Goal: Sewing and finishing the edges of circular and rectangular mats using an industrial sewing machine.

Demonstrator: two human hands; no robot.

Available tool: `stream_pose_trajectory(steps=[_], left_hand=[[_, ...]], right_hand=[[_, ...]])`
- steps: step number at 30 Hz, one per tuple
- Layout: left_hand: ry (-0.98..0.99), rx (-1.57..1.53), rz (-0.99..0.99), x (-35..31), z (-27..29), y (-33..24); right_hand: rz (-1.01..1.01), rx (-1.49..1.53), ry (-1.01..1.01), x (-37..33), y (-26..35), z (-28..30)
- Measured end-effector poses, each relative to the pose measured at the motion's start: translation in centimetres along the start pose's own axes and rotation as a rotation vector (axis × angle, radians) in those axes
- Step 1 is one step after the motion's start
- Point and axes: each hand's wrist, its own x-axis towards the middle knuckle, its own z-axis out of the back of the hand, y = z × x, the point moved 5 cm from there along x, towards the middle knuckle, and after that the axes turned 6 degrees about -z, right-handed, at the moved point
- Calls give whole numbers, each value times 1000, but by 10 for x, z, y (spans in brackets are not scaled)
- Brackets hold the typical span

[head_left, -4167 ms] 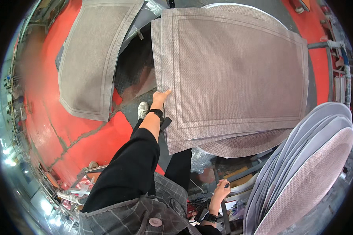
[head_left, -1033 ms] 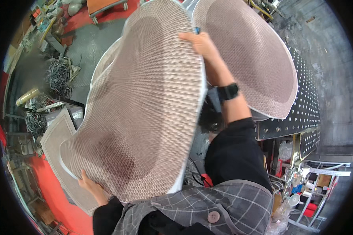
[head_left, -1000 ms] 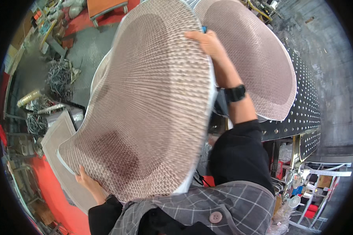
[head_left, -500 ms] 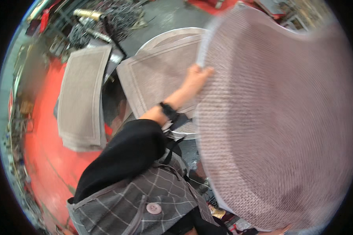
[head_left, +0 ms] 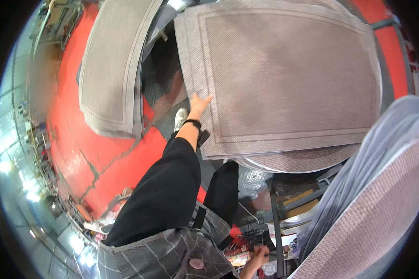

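The person's left hand point(head_left: 200, 103) is at the left edge of the top mat point(head_left: 288, 79), a wide, brownish piece with a double line along its border. The thumb is stretched apart over the border, but the fingers are partly hidden, so it cannot be told if the hand pinches the edge or only rests on it. The top mat lies flat in the far middle of the scene, upon other mats whose edges come out a little at its left and near sides. Below them, at the near side, a rounded mat point(head_left: 312, 159) with a pale rim shows.

The right hand point(head_left: 258, 255) is low in the near part, right of the apron point(head_left: 167, 255), close to the cables point(head_left: 249, 232) and just left of a dark bar point(head_left: 278, 232). It is blurred, and whether its fingers are spread or pressed together cannot be told.

At the near right, a bundle point(head_left: 381, 209) of curved mats stands on edge, packed side by side, with grey backs and one woven face. At the far left, another pile point(head_left: 111, 65) of bordered mats lies over the red floor point(head_left: 79, 139). A light shoe point(head_left: 180, 117) shows just beyond the left wrist.
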Motion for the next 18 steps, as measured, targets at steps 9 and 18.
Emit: stream_pose_trajectory(steps=[9, 18], left_hand=[[298, -582, -66, -37, -12, -102], [713, -931, 23, -45, 252, -161]], right_hand=[[616, -537, 176, 72, 91, -188], [145, 348, 634, 63, 249, -183]])
